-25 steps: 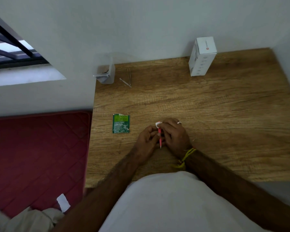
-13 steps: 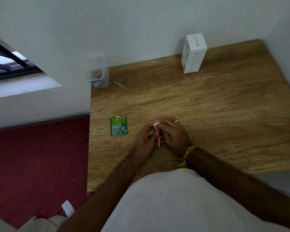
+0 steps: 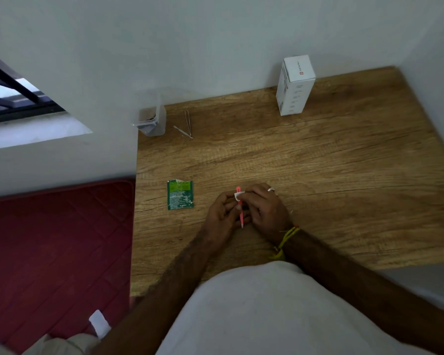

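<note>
Light: dim, even daylight from the window [image 3: 18,98] at upper left, its sill brightest. Shadows: faint, soft-edged, between left hand [image 3: 221,213] and right hand [image 3: 267,211]. Focus: soft throughout. Edges: wide-angle bending of table [image 3: 344,162] and walls.

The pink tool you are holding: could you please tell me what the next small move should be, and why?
Probably draw the white pad down along the pink tool. The right hand pinches the pad at the tool's upper end, the left hand grips the shaft lower down, and the tip below looks uncovered. The torn green sachet nearby suggests wiping.
</note>
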{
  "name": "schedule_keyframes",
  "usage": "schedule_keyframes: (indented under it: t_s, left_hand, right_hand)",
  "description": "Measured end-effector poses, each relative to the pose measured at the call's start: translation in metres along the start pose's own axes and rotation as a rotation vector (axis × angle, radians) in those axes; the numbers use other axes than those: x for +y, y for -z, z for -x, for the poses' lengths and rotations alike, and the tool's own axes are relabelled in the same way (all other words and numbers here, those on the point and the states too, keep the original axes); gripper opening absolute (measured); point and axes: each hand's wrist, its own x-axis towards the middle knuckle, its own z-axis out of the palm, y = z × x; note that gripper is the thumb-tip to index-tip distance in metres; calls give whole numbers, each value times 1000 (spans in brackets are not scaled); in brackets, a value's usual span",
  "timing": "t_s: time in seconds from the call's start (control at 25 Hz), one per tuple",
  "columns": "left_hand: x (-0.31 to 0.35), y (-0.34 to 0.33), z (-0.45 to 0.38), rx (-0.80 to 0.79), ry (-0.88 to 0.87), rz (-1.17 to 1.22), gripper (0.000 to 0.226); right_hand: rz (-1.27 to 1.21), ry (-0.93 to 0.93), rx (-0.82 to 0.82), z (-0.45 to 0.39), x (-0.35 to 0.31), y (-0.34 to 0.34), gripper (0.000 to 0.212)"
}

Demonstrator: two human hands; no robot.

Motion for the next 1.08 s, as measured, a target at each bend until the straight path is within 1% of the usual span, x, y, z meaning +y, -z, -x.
schedule_keyframes:
  t_s: [0.24, 0.36, 0.48, 0.6, 0.72, 0.84, 0.96, 1.08]
  left_hand:
    - [2, -1, 0, 4, 16, 29, 31]
    - [4, -1, 1, -18, 30, 35, 32]
    - [3, 2, 2, -35, 37, 65, 34]
    - [3, 4, 1, -70, 59, 76, 36]
    - [3, 5, 2, -69, 62, 88, 39]
    - [2, 6, 2, -84, 72, 78, 40]
    - [4, 6, 3, -72, 81, 79, 38]
    - [6, 5, 1, -57, 123, 79, 35]
  right_hand:
    - [14, 26, 3, 2, -1, 1, 28]
    - [6, 45, -21, 3, 1, 2, 28]
    - [23, 25, -4, 4, 1, 4, 28]
    - [25, 36, -32, 5, 4, 3, 27]
    - [19, 16, -29, 7, 5, 5, 30]
    - [17, 66, -31, 10, 4, 6, 28]
    - [40, 63, -10, 13, 4, 7, 29]
    - [39, 94, -22, 15, 6, 6, 29]
